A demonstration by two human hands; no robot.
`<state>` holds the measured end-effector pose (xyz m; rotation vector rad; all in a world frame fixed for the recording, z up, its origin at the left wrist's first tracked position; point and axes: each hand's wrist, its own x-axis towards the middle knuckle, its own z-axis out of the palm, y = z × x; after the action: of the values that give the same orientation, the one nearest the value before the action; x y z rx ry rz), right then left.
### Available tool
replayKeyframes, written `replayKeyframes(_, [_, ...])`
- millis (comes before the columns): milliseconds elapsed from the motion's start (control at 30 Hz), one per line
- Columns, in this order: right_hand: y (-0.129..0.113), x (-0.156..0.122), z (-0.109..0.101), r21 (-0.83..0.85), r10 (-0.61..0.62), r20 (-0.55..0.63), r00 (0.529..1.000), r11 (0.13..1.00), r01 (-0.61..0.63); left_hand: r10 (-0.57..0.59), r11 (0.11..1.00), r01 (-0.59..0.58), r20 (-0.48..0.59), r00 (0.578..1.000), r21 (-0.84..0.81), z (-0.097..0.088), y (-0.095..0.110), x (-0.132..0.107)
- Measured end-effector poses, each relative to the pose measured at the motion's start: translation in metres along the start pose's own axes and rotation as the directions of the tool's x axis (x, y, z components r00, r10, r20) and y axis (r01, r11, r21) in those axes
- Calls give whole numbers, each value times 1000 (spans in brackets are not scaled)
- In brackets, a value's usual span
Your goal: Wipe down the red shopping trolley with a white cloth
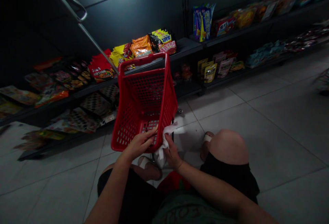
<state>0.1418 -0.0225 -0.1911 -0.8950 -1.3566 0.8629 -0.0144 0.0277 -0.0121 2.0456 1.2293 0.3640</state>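
Dark grey-green T-shirt, lettering across the chest, partly cut off at frame bottom, not readable. Black shorts, loose cut, hems ending above the knees. White strap across the visible foot on the right of the view, matching one on the other; footwear type unclear. Left hand, right hand, forearms bare. Red patch at the lap: cannot tell if worn.

The labels on the snack packets and the shirt lettering are too blurred to read.
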Motion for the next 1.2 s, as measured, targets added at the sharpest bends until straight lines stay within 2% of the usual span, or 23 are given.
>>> replayKeyframes(67, [-16, 15, 4, 6, -6, 5, 1000, 1000, 6, 10, 1000, -10, 4, 1000, -30, -2, 1, 1])
replayKeyframes(167, [-37, 70, 4, 42, 45, -72, 996, 998, -43, 33, 998, -33, -10, 999, -50, -7, 0, 5])
replayKeyframes(267, [-44, 128, -4, 36, 81, -157, 984, 996, -76, 30, 998, -29, 4, 1000, -53, -12, -2, 5])
replayKeyframes(333, [-47, 140, -10, -6, 78, -181, 980, 997, -81, -10, 997, 11, 6, 1000, -82, -13, -3, 6])
replayKeyframes(367, [-49, 135, -11, -29, 62, -179, 982, 997, -68, -33, 994, 31, -18, 999, -101, -12, -3, 8])
replayKeyframes(433, [-54, 104, -12, -66, 0, -124, 992, 998, -8, -65, 988, 46, -124, 990, -145, -8, -2, 15])
replayKeyframes(533, [-58, 44, -5, -70, -99, 72, 993, 992, 104, -65, 985, 12, -297, 953, -175, 3, 3, 32])
replayKeyframes(600, [-55, 28, 2, -51, -116, 125, 985, 991, 124, -52, 990, 5, -338, 940, -138, 10, 6, 41])
replayKeyframes(633, [-51, 32, 6, -39, -103, 98, 990, 993, 108, -42, 994, 4, -340, 939, -112, 12, 8, 44])
replayKeyframes(700, [-42, 63, 11, 2, -40, -24, 999, 999, 40, -22, 998, 1, -331, 943, -63, 15, 9, 46])
replayKeyframes(767, [-32, 115, 10, 51, 33, -146, 989, 998, -26, -10, 1000, 3, -314, 949, -22, 15, 10, 44])
replayKeyframes(867, [-25, 187, -2, 71, 78, -203, 976, 995, -65, -7, 999, 18, -293, 956, 35, 14, 11, 41])
replayKeyframes(933, [-26, 204, -8, 53, 76, -209, 975, 996, -66, -4, 999, 19, -283, 959, 48, 15, 11, 41])
replayKeyframes(1000, [-30, 186, -8, 23, 57, -197, 979, 998, -53, -6, 999, 16, -291, 957, 32, 17, 10, 46])
replayKeyframes(1067, [-34, 140, -1, -11, 25, -126, 992, 1000, -26, -18, 1000, 22, -322, 946, 8, 19, 8, 53])
replayKeyframes(1133, [-38, 90, 8, -29, -22, 0, 1000, 999, 22, -24, 1000, 20, -361, 932, -14, 21, 7, 60])
replayKeyframes(1200, [-37, 60, 16, -28, -40, 52, 998, 999, 41, -36, 998, 13, -367, 929, -64, 23, 8, 66])
